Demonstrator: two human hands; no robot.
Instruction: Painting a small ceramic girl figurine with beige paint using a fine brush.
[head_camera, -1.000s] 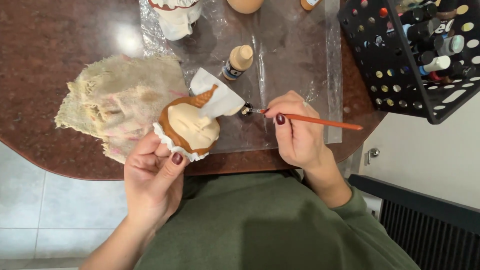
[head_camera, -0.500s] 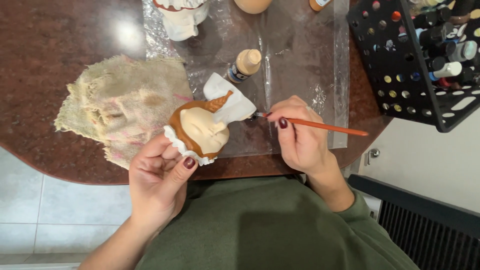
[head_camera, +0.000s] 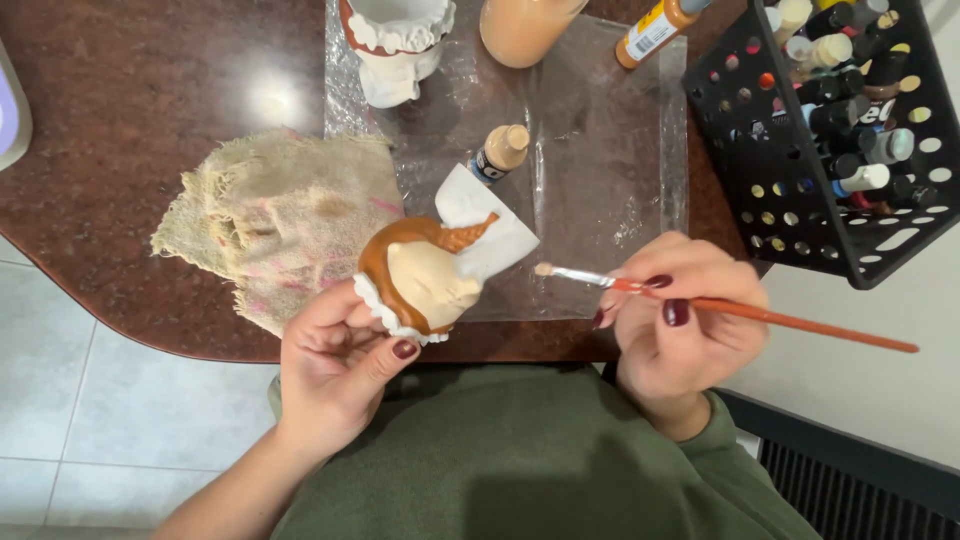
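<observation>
Fingers of the left hand (head_camera: 335, 365) clasp a brown-and-cream ceramic figurine (head_camera: 415, 280) by its white frilled base. It looks rigid and breakable. The right hand (head_camera: 680, 325) pinches a thin orange paintbrush (head_camera: 740, 310).

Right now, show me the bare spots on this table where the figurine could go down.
Bare tabletop lies left of the plastic sheet, above the cloth. The sheet's right part, between the small bottle and the black basket, is free. Its top edge is crowded.

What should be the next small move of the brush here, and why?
Probably bring the orange-handled paintbrush in the right hand left onto the brown-and-cream ceramic figurine held by the left hand: its tip hovers apart from it.
</observation>
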